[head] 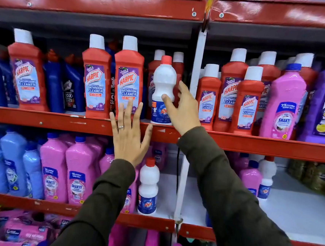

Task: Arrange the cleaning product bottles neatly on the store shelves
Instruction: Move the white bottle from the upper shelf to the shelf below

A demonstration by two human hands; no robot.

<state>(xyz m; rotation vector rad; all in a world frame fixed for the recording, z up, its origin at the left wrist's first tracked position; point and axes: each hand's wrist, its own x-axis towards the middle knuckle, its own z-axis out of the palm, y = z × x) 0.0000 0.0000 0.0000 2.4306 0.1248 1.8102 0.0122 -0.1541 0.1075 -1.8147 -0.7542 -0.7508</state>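
Two dark sleeves reach up. The left hand (128, 137) lies flat and spread over the red shelf (58, 121) edge. The right hand (181, 109), grip released, touches the white bottle (164, 83) standing upright among red Harpic bottles (129, 76).

Both arms raised, dark sleeves to the wrists. Left hand (129, 134) flat, fingers spread and pointing up, ring on one finger. Right hand (181, 108) open, thumb and fingers apart, reaching forward-left.
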